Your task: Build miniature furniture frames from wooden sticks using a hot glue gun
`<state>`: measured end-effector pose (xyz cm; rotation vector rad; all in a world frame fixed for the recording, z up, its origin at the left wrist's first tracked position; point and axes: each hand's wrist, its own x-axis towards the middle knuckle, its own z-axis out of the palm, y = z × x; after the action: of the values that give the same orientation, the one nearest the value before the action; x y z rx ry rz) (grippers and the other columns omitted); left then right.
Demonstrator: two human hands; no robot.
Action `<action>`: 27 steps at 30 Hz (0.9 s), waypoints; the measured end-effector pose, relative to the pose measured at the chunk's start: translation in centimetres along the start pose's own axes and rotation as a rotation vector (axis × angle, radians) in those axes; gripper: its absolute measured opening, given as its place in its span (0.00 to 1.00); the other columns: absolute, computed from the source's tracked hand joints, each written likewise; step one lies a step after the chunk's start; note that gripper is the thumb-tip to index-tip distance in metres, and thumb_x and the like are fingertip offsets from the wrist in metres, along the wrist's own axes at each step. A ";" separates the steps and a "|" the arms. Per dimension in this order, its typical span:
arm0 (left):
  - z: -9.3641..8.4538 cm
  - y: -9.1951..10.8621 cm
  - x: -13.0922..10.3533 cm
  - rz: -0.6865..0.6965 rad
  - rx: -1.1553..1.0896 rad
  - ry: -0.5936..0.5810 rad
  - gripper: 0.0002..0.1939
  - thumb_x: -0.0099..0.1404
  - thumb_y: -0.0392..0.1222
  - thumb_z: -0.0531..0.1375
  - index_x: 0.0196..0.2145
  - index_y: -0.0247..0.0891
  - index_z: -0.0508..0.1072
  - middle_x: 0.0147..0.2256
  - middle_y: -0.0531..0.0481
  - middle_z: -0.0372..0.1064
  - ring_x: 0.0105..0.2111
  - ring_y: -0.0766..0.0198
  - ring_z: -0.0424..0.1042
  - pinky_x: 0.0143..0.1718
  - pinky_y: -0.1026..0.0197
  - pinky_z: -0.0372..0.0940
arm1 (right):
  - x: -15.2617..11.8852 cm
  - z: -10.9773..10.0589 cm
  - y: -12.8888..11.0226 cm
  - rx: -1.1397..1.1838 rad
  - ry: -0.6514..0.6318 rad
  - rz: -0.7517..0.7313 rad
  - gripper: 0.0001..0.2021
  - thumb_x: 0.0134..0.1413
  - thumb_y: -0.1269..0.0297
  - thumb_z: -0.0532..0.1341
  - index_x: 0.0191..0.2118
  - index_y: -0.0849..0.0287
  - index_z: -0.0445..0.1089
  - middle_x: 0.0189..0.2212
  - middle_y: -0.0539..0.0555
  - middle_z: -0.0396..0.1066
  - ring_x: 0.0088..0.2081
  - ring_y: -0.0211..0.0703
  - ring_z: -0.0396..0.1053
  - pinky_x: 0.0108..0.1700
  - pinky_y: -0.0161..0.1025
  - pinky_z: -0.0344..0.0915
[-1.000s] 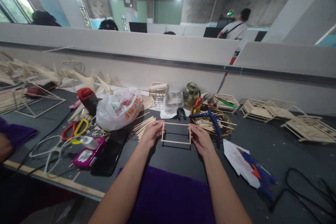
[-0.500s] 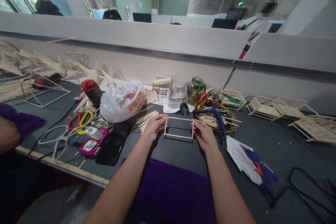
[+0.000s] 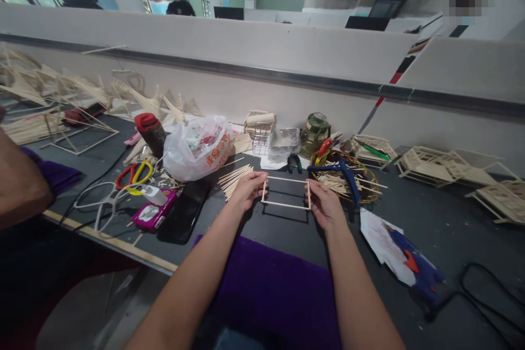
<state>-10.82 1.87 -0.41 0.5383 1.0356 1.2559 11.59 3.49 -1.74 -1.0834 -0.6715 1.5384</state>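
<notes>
Between my two hands is a small rectangular frame of thin wooden sticks (image 3: 286,205), held just above the dark tabletop. My left hand (image 3: 249,190) pinches its left side with thumb and fingers. At the opposite end, my right hand (image 3: 325,202) grips the right side the same way. A bundle of loose wooden sticks (image 3: 234,179) lies just behind my left hand. Close to my right hand sits a round basket (image 3: 375,188) with sticks in it and a blue-handled tool (image 3: 349,178) across it. A purple cloth (image 3: 274,290) lies below my forearms.
Left of me are a black phone (image 3: 184,212), a magenta box (image 3: 153,210), scissors (image 3: 133,175) and a plastic bag (image 3: 199,147). A green jar (image 3: 315,134) stands at the back. Stick models (image 3: 426,167) line the right rear. Another person's arm (image 3: 22,180) rests at far left.
The camera view has shifted slightly, so the scene sits a little higher and further right. Both hands keep hold of the stick frame. The neighbour's arm reaches further into view.
</notes>
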 end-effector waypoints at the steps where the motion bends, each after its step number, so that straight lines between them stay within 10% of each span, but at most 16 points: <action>1: 0.0 0.0 -0.1 -0.002 -0.005 -0.001 0.13 0.51 0.39 0.70 0.34 0.32 0.74 0.24 0.51 0.71 0.20 0.74 0.67 0.23 0.70 0.66 | 0.0 0.0 0.0 0.003 -0.003 0.000 0.17 0.33 0.62 0.74 0.34 0.58 0.76 0.25 0.49 0.74 0.21 0.31 0.65 0.21 0.29 0.62; 27: 0.4 -0.3 -0.1 -0.020 0.028 0.013 0.11 0.52 0.37 0.69 0.32 0.31 0.74 0.24 0.51 0.70 0.20 0.72 0.68 0.20 0.70 0.63 | -0.8 0.9 -0.8 -0.013 -0.071 -0.126 0.17 0.35 0.59 0.72 0.35 0.56 0.74 0.26 0.49 0.73 0.22 0.33 0.65 0.23 0.32 0.61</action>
<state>-10.32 1.80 -0.43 0.5410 1.0682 1.2302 11.12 3.07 -0.39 -0.9814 -0.7847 1.4714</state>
